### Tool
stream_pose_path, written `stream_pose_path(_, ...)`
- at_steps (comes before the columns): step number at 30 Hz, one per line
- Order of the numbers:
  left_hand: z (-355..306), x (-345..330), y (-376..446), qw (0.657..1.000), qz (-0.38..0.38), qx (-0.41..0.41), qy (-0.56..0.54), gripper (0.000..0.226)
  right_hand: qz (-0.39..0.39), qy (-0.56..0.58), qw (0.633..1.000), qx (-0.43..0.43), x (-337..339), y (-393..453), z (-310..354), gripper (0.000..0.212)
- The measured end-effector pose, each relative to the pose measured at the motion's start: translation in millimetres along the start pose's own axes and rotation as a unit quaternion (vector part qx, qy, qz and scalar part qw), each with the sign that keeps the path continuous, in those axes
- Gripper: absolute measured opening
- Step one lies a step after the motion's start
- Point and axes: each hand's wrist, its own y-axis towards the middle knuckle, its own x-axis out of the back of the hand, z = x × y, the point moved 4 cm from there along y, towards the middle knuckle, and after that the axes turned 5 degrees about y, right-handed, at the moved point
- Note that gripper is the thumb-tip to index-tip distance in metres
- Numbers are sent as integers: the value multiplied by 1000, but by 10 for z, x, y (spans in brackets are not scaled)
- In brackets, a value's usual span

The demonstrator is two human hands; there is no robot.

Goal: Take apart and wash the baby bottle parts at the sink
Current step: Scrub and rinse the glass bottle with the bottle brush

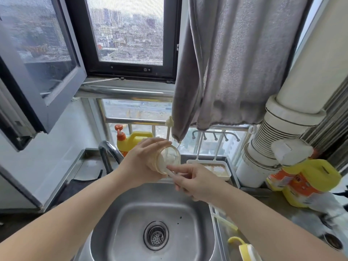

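Note:
Above the steel sink [131,210], my left hand [143,161] grips a clear amber-tinted baby bottle body [169,159], tilted with its open mouth toward me. My right hand [195,182] is closed around the pale handle of a bottle brush [172,174], whose head reaches into the bottle mouth. A yellow and white bottle part [243,247] lies on the counter at the sink's right edge.
The faucet [107,151] arches at the sink's back left. A yellow detergent bottle with an orange pump [131,140] stands behind it. A white drying rack tray [222,167] and a small brush [169,125] sit at the back. A large yellow jug [305,178] is at right, and a grey towel [226,68] hangs above.

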Motion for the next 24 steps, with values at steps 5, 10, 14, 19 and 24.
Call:
stream_pose_path(5,-29,-95,-6,999,46,-27,4,75,-5,-479,876,59,86,59,148,47)
stream_pose_path(10,-23,-57,7,999,1,-35,5,76,42,-81,996,1,64,62,101,32)
stream_pose_path(14,-63,-39,38,996,-88,-32,-1,76,59,458,882,-98,-34,107,66,31)
stream_pose_path(19,-127,-24,100,995,-86,-54,6,68,57,440,893,-77,-84,83,149,29)
stream_pose_path(24,-61,43,109,997,-37,-64,28,68,27,-58,998,0,54,25,159,32)
